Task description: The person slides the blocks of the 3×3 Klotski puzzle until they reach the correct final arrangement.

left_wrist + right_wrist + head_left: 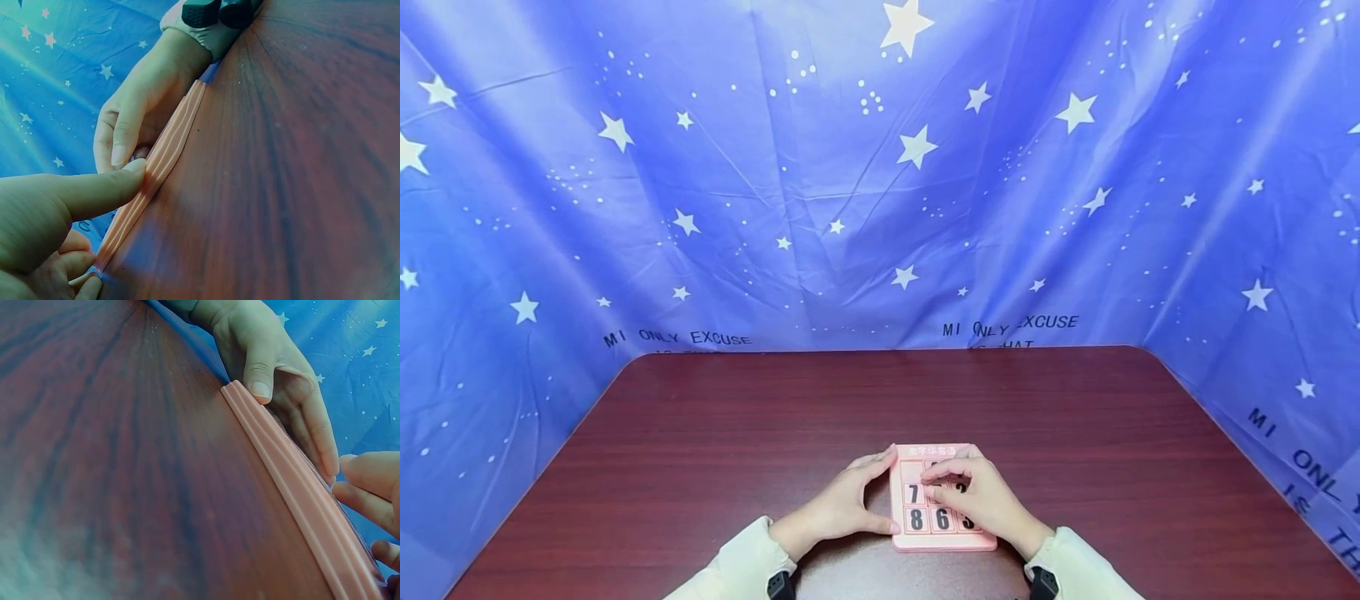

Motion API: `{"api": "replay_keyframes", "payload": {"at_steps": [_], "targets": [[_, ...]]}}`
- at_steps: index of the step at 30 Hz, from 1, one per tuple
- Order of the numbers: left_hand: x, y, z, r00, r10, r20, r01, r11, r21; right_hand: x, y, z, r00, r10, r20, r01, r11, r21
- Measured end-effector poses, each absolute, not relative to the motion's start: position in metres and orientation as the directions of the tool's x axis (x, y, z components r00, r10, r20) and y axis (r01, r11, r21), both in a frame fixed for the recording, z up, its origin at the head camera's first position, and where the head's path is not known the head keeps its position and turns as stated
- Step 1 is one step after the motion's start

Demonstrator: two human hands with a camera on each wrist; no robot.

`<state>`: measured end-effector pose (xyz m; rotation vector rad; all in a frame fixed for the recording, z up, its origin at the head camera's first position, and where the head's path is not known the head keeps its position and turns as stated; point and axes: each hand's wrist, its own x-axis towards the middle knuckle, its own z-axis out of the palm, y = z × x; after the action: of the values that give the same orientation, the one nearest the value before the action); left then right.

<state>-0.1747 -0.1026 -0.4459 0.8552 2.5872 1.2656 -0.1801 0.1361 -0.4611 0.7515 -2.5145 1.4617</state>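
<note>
A pink number sliding puzzle (943, 543) lies flat on the table, its black-numbered tiles facing up; 7, 8 and 6 read clearly. At its left side my left hand (841, 502) holds the frame, thumb by the near corner and fingers by the far one. The left wrist view shows that thumb (119, 184) against the ridged side of the frame. Over the tiles reaches my right hand (985, 498), index finger and thumb close together at the middle-left tiles. It hides part of the right column. Whether its fingertips press a tile is hard to tell.
The dark red wooden table (737, 417) extends around the puzzle. A blue curtain (850, 183) with white stars hangs behind it and along both sides. Black wrist straps (780, 585) show at the light sleeves (737, 558).
</note>
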Motion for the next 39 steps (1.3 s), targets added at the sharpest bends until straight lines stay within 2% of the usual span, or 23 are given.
{"api": "replay_keyframes", "payload": {"at_steps": [11, 26, 39], "targets": [[-0.177, -0.102, -0.444, -0.827, 0.546, 0.132, 0.435, 0.474, 0.766, -0.190, 0.142, -0.456, -0.902, -0.235, 0.362, -0.431, 0.443, -0.786], [-0.175, -0.103, -0.444, -0.834, 0.539, 0.114, 0.419, 0.485, 0.768, -0.192, 0.144, -0.456, -0.954, -0.122, 0.275, -0.296, 0.533, -0.793], [-0.174, -0.103, -0.446, -0.831, 0.544, 0.117, 0.420, 0.477, 0.772, -0.190, 0.141, -0.458, -0.951, -0.126, 0.281, -0.303, 0.551, -0.778]]}}
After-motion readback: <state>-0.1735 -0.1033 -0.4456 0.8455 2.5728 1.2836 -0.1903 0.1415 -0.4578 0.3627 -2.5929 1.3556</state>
